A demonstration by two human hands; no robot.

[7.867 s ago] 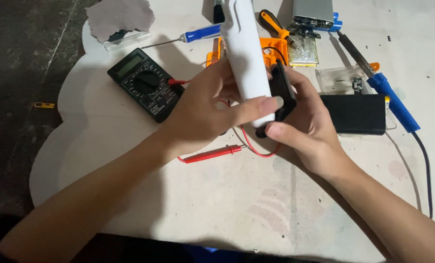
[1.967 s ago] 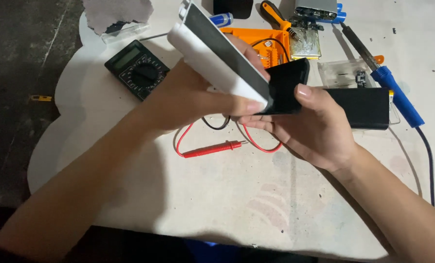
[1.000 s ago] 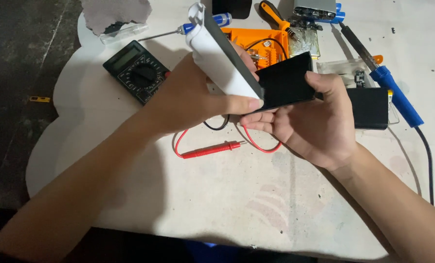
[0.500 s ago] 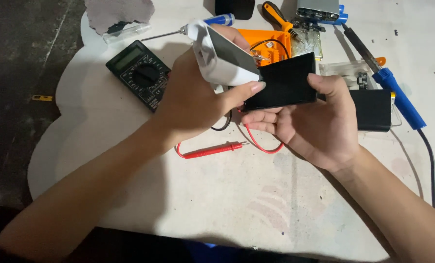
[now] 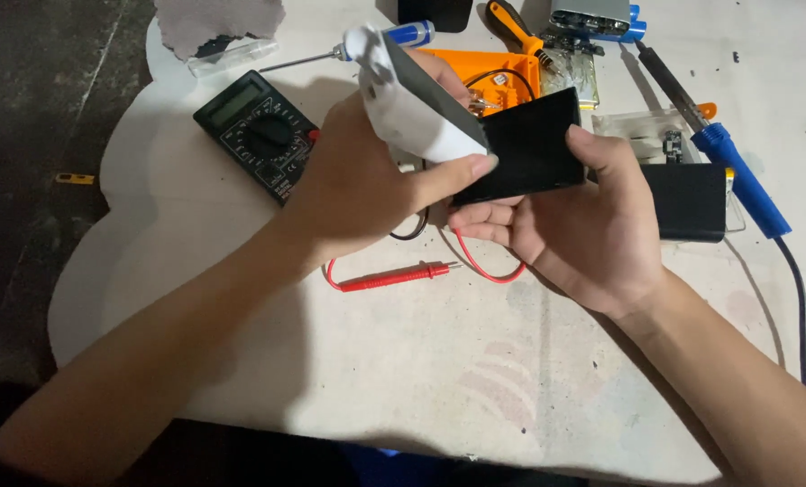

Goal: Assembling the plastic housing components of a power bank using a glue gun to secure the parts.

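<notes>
At the far left of the pale tabletop (image 5: 529, 388) a small yellow piece (image 5: 75, 179) lies on the dark floor, and above it, near the table's edge, a crumpled grey scrap (image 5: 218, 20) rests beside a clear plastic piece (image 5: 232, 56). A black digital multimeter (image 5: 257, 135) lies flat just left of the hands, its red probe (image 5: 394, 276) stretched out on the table below them with the red lead (image 5: 486, 261) curling under the right palm. A blue-handled screwdriver (image 5: 394, 41) points left behind the held parts. The left hand (image 5: 367, 185) is closed around a white casing (image 5: 414, 104), thumb laid along its lower end, the casing tilted up and away. Its near end meets a black flat panel (image 5: 529, 144), which the right hand (image 5: 583, 230) grips with the thumb on top and fingers underneath (the two parts touch, though whether they are joined cannot be told). Behind them sits an orange tray (image 5: 493, 77) with wires in it, then an orange-and-black tool handle (image 5: 511, 22). Further right a grey block with blue cells (image 5: 601, 16) lies at the top edge, a clear holder (image 5: 642, 135) and a black box (image 5: 687, 200) sit just beside the right hand, and a blue-handled soldering iron (image 5: 737, 176) runs diagonally, its dark cord (image 5: 798, 298) trailing down the table.
</notes>
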